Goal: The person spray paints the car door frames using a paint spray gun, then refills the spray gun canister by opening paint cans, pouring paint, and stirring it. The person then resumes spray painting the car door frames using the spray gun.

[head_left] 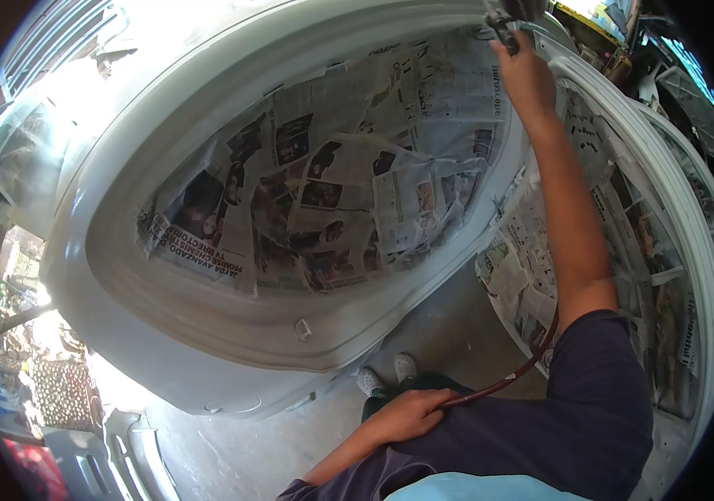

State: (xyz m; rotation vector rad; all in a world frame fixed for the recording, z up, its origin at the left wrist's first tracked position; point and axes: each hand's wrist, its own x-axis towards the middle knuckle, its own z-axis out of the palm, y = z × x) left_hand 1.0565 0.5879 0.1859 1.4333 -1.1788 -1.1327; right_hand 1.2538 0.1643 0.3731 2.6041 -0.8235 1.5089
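My right hand [528, 79] is raised at the top right, its fingers wrapped round the handle of a spray gun [503, 32]. The gun's upper part is cut off by the frame edge. It is held near the upper rim of a pale grey car body opening [106, 200], which is covered inside with taped newspaper [349, 184]. Near my waist, my left hand [414, 413] is closed on a reddish-brown hose [503, 382]. The hose runs up behind my right forearm; its upper end is hidden.
An open car door [666, 167], also lined with newspaper, stands close on my right. Loose grey panels [119, 455] lie on the concrete floor [232, 455] at the lower left. Beside them is a perforated brown item [63, 394]. My shoes [405, 365] are below the body's sill.
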